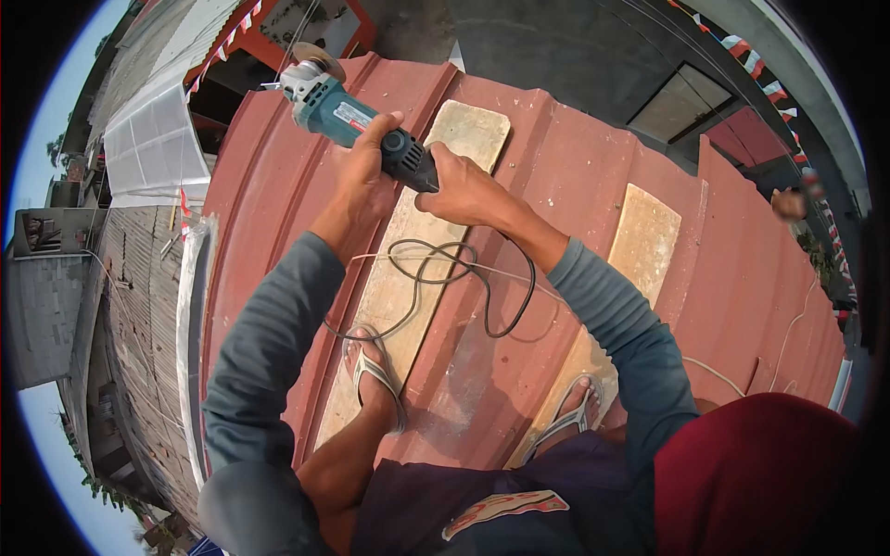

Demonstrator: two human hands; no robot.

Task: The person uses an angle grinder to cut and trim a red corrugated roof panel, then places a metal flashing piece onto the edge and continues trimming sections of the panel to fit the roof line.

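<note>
A teal and black angle grinder [345, 119] is held out over the upper part of a red metal roof, its silver head and disc [317, 61] toward the upper left. My left hand [366, 176] wraps round the middle of its body. Round the black rear end closes my right hand [464, 188]. From that end a black power cord [491, 306] hangs in loose loops over the roof. Below the grinder, a pale worn plank [408, 250] lies along the roof ribs, with my left sandalled foot on it.
A second plank [646, 236] lies to the right, under my right foot. Raised ribs run along the red roof sheet [556, 157]. A white cable [714, 371] crosses the sheet at right. Left of the roof edge lies a lower corrugated roof [148, 278]. Flag bunting [753, 63] hangs at upper right.
</note>
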